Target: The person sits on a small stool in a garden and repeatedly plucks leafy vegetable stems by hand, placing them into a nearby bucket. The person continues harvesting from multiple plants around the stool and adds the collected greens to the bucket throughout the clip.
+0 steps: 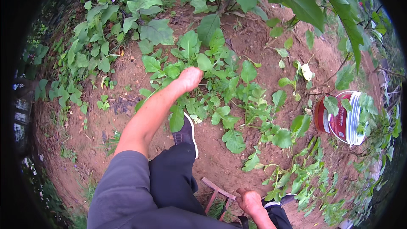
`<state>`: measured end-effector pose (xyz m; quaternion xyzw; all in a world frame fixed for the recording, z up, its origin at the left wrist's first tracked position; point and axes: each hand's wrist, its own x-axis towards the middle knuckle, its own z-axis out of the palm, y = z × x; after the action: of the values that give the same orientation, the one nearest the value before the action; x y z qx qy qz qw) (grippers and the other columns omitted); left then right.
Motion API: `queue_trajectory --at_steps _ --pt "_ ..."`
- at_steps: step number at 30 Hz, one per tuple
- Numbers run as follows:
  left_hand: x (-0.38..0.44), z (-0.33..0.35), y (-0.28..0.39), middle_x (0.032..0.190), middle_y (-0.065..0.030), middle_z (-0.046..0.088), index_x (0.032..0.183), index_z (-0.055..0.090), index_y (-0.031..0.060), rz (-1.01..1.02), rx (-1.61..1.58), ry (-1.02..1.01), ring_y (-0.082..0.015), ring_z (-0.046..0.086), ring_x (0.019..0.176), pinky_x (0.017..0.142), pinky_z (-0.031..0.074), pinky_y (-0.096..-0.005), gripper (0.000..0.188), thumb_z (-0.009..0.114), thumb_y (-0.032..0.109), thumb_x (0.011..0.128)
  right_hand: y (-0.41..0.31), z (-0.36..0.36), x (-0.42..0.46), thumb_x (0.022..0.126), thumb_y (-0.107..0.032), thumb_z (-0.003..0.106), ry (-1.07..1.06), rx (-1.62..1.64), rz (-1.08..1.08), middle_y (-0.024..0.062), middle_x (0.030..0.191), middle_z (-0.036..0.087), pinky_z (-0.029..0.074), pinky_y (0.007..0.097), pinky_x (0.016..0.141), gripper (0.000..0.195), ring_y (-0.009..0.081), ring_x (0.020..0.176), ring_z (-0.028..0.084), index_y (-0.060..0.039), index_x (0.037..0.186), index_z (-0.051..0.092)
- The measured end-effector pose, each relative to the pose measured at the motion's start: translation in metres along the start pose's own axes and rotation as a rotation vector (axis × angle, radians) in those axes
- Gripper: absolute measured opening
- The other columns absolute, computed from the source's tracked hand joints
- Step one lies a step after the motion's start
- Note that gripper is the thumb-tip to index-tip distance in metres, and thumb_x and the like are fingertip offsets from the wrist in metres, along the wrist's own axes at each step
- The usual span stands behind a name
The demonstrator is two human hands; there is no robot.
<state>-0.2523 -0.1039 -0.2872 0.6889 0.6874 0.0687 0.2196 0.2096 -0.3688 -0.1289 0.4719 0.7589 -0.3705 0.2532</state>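
Note:
My left hand (190, 78) reaches into a patch of leafy greens (229, 86), its back turned up and its fingers curled under. Leaves crowd around it, and what its fingers hold, if anything, is hidden. Low at the front, my right hand (251, 201) is closed around the end of a reddish bar on a small frame (219, 190), which looks like a low stool. One dark shoe (184, 133) stands at the near edge of the greens, partly under a leaf.
A red bucket with a white rim (338, 117) lies tilted at the right, leaves partly over it. Eggplant plants with purple flowers (295, 3) overhang the top. Bushy growth (92, 35) stands at upper left. More greens (314, 178) grow at lower right in reddish soil (216, 159).

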Motion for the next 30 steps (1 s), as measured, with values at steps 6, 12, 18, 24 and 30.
queue_trajectory --at_steps 6,12,18,24,30 --pt "0.048 -0.003 -0.02 0.103 -0.0233 0.069 0.094 0.074 0.0042 -0.103 0.182 -0.229 -0.0389 0.068 0.098 0.085 0.055 -0.0445 0.022 0.061 0.003 0.077 -0.005 -0.001 0.006 0.084 -0.028 0.066 -0.09 -0.011 0.041 0.0203 0.101 0.068 0.054 0.0498 0.08 0.034 0.0413 0.091 0.066 -0.0098 0.112 0.066" --pt "0.059 0.008 -0.01 0.111 -0.0177 0.07 0.101 0.074 0.0065 -0.092 0.239 -0.35 -0.0329 0.067 0.105 0.089 0.055 -0.0395 0.025 0.064 0.004 0.078 -0.005 -0.001 0.013 0.085 -0.026 0.063 -0.06 0.042 0.035 0.0169 0.096 0.066 0.054 0.0505 0.079 0.024 0.0395 0.092 0.066 -0.0102 0.103 0.065" --pt "0.06 0.005 0.004 0.111 -0.0128 0.072 0.105 0.074 0.0114 -0.053 0.371 -0.358 -0.0292 0.069 0.104 0.088 0.055 -0.0389 0.026 0.061 0.01 0.083 0.004 0.01 0.017 0.085 -0.026 0.063 -0.071 0.037 0.052 0.0165 0.097 0.066 0.054 0.0503 0.079 0.025 0.0384 0.092 0.066 -0.0115 0.105 0.065" --pt "0.058 0.024 -0.007 0.107 -0.0143 0.072 0.1 0.074 0.0069 -0.186 0.337 -0.198 -0.028 0.07 0.1 0.084 0.056 -0.0391 0.022 0.059 0.012 0.085 0.005 0.007 0.019 0.085 -0.027 0.063 -0.05 0.1 0.057 0.0158 0.101 0.067 0.054 0.0497 0.08 0.027 0.0385 0.093 0.066 -0.0113 0.107 0.066" --pt "0.054 0.035 -0.017 0.107 -0.013 0.068 0.102 0.074 0.006 -0.087 0.613 0.006 -0.0294 0.064 0.103 0.084 0.051 -0.0423 0.023 0.06 0.01 0.084 0.003 -0.003 0.022 0.086 -0.028 0.064 -0.087 0.079 0.079 0.0172 0.102 0.067 0.054 0.0501 0.079 0.03 0.039 0.093 0.066 -0.0107 0.11 0.065"
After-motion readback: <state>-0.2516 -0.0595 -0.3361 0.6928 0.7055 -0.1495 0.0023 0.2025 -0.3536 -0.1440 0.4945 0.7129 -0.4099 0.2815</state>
